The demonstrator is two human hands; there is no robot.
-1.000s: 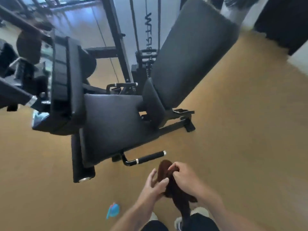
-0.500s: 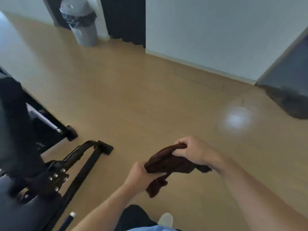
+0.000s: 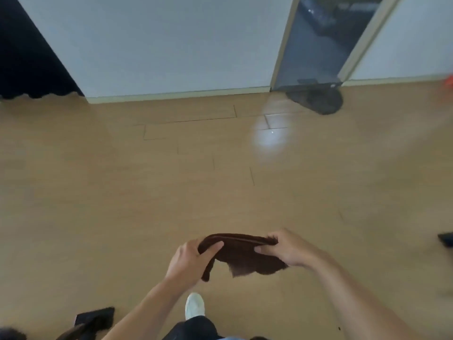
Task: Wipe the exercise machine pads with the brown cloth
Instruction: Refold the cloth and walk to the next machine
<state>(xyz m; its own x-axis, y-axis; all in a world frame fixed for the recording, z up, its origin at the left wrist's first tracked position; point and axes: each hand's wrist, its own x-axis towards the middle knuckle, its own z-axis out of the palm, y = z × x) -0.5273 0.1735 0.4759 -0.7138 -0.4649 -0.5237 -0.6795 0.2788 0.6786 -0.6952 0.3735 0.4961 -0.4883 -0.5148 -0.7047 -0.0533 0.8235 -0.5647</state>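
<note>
Both hands hold the brown cloth [image 3: 241,253] stretched out in front of the body, at about 6 o'clock in the head view, above a bare wood-look floor [image 3: 147,192]. The left hand [image 3: 188,258] is curled around the cloth's left end, thumb laid over the top fold and the other fingers tucked beneath. The right hand [image 3: 286,249] pinches the right end, thumb on the near face and fingers wrapped over the far edge. The cloth looks doubled over along its upper edge, with a ragged lower hem hanging free between the 2 grips.

No pad of the exercise machine is in view. Only a dark piece of frame or foot [image 3: 95,317] shows at roughly 7 o'clock, near a white shoe [image 3: 195,305] at 6 o'clock. A pale wall [image 3: 171,45] and a glass door [image 3: 326,40] lie from 12 to 1 o'clock.

My reading is that this is a preparation step: folding or straightening the cloth into a wiping face, with no wiping under way. The next move would call for turning toward the machine, bunching the cloth into 1 hand, and pressing it flat on a pad.
</note>
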